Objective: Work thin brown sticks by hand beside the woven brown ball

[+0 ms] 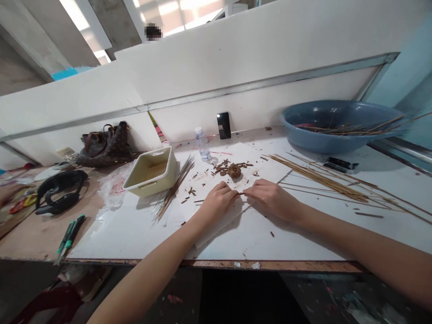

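My left hand (220, 199) and my right hand (270, 196) meet low over the white paper, fingertips pinched. Between them runs a short, thin brown stick (240, 194), with each hand closed on one end; most of it is hidden by the fingers. Just beyond lies a rough brown lump (234, 170), which looks like clay, with small dark brown pieces (221, 169) scattered around it. A bundle of long, thin tan sticks (317, 177) rests to the right of my right hand. On the left, thin wires and brown sticks (177, 184) lie beside a cream plastic bin (148, 189).
A large blue basin (324, 143) holding long sticks stands at the back right. A water bottle (202, 146) and a phone (223, 126) stand near the partition. Leftward are a handbag (106, 146), a black headset (60, 207) and green-handled pliers (70, 235).
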`<control>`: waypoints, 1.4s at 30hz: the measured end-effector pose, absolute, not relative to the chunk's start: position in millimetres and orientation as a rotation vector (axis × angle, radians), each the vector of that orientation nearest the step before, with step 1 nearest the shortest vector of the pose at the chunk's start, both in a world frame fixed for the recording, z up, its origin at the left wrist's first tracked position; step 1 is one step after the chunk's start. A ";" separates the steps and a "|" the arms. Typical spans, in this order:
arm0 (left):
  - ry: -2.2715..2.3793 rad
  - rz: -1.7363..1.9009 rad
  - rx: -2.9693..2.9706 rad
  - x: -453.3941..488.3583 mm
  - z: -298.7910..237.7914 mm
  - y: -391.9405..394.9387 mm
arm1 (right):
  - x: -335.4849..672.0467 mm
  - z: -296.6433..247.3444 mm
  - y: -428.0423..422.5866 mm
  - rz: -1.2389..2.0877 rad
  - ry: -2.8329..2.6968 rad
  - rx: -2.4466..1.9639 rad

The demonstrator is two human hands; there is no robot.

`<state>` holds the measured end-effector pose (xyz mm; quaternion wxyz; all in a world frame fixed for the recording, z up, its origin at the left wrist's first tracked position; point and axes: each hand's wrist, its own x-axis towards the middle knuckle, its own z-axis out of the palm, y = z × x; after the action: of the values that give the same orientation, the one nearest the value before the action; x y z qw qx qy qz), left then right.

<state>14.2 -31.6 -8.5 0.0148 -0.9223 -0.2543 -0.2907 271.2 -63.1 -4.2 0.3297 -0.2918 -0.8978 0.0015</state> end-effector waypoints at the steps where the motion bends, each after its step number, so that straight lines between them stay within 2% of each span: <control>1: -0.795 -0.900 -2.869 14.2 -8.2 -31.6 | 271.4 -4.1 -62.4 0.007 -2.349 -0.760; 16: -0.787 -0.852 -2.828 9.1 -10.7 -26.3 | 284.9 -4.7 -51.2 0.080 -2.340 -0.758; 36: -0.845 -0.904 -2.841 10.5 -10.6 -29.3 | 281.2 -10.7 -47.0 -0.070 -2.382 -0.755; 42: -0.832 -0.893 -2.817 18.2 -5.4 -36.9 | 268.5 -10.3 -56.4 -0.019 -2.352 -0.755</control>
<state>18.2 -36.9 -5.4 0.0359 -0.9169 -0.2708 -0.2909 268.5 -56.4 -10.3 0.3294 -0.2885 -0.8990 -0.0073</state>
